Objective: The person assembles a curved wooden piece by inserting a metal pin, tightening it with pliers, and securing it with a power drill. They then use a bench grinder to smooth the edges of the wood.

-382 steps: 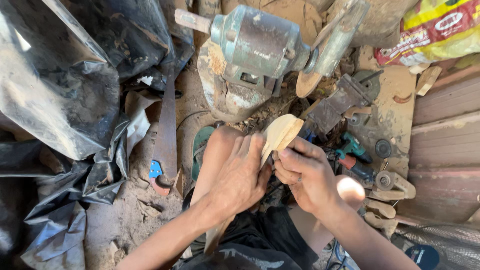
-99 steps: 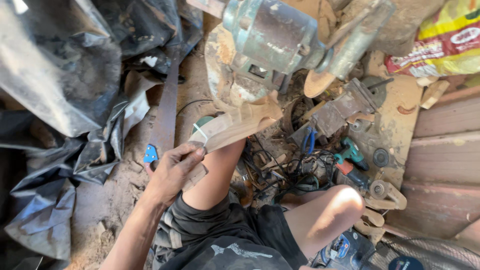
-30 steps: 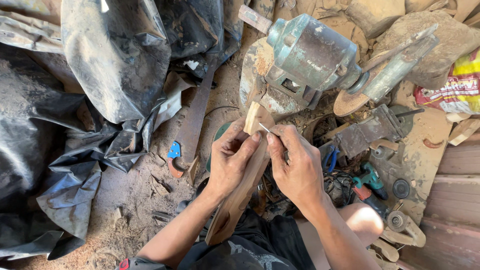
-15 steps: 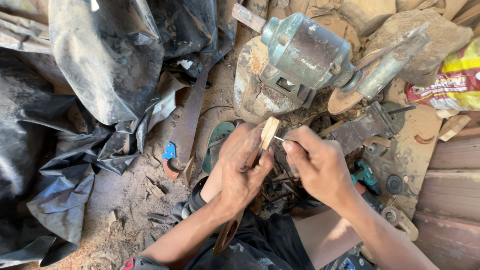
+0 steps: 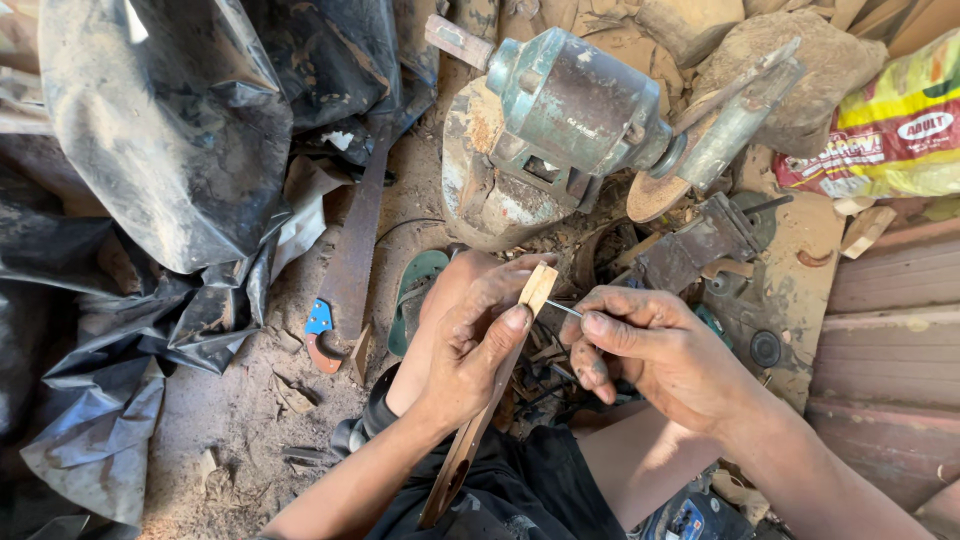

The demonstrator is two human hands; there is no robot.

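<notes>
While the left hand (image 5: 478,350) grips a long wooden strip (image 5: 500,370), the strip runs on a slant: its pale upper end (image 5: 538,278) points up toward the grinder (image 5: 580,100), and its darker lower end goes down between the person's arms to the lap. The left fingers are wrapped around its upper part, with the thumb pressed on its edge. The right hand (image 5: 655,350) is just beside it on the right, fingers pinched narrow on a thin metal pin (image 5: 563,309). The tip of the pin touches the strip, or nearly so, just below its upper end; I cannot tell which. So the pin lies almost across the long axis of the strip, and both hands are close to this same spot.

At the upper right corner lies a bag (image 5: 885,130), yellow and green with a red band. Left of the hands, a saw (image 5: 345,270) with a blue handle lies on the dirt, beside black plastic sheets (image 5: 170,140).
</notes>
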